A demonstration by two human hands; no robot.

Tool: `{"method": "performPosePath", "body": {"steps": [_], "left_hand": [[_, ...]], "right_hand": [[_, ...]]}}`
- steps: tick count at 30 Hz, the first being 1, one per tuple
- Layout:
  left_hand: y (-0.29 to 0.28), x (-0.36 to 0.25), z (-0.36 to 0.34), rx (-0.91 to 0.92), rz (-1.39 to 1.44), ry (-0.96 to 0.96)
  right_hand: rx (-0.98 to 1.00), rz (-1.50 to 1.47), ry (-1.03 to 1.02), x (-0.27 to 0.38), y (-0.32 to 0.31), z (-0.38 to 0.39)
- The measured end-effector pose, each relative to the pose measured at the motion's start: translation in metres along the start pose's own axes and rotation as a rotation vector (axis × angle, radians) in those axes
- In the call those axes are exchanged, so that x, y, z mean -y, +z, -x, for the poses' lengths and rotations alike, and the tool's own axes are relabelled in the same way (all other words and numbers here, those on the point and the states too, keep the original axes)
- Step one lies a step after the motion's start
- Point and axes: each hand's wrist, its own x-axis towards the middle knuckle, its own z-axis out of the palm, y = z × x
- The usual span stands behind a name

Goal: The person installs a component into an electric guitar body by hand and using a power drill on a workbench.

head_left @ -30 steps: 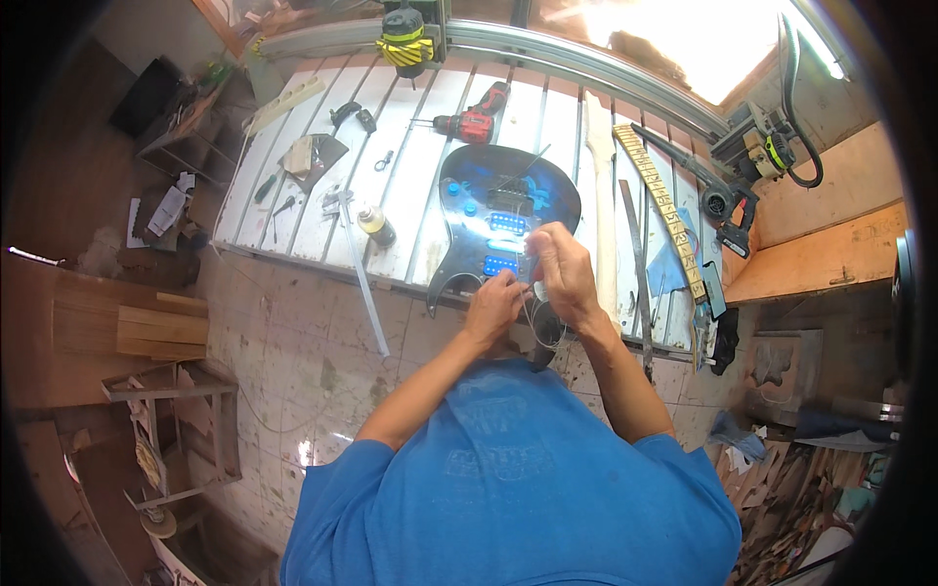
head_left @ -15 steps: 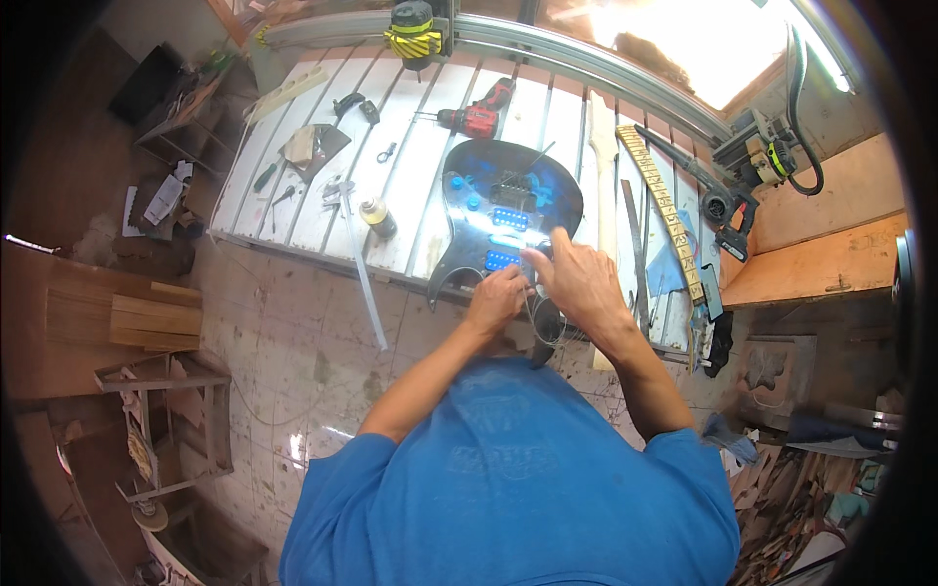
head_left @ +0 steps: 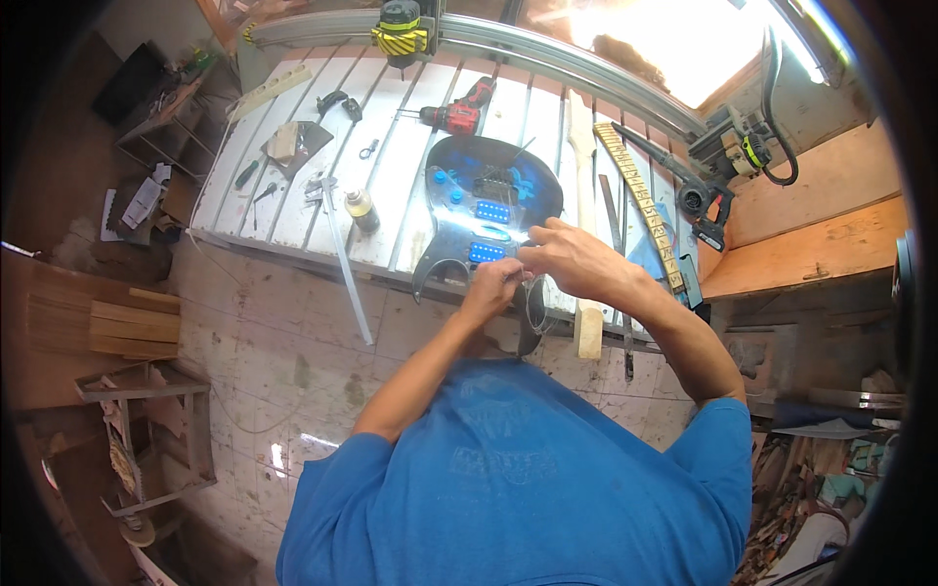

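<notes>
Now, L hand (head_left: 493,286) and R hand (head_left: 575,259) meet, fingers curled, at the guitar body (head_left: 465,221) on the bench's (head_left: 403,176) front edge; thin wire (head_left: 534,309) loops below. Can't tell if either grip's closed on it. Prob. wire-handling; calls for a steady pinch w/ slack controlled.

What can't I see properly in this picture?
All in the head view:
- What, if anything, is in the grip of the left hand: its own fingers cover it.
- The part of the guitar behind the right hand: that hand hides it.
- Where the thin loop ends: too fine to follow near the hands.
- What's past the bright opening: glare.
- Writing on the papers: too small.
</notes>
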Motion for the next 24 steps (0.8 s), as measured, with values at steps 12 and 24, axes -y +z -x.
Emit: {"method": "performPosePath", "body": {"steps": [12, 24], "left_hand": [[0.008, 0.001, 0.0, -0.056, -0.051, -0.033], [0.011, -0.002, 0.003, -0.064, -0.122, -0.044]], "right_hand": [[0.193, -0.02, 0.256, 0.011, -0.014, -0.01], [0.305, -0.025, 0.536, 0.019, -0.02, -0.018]]}}
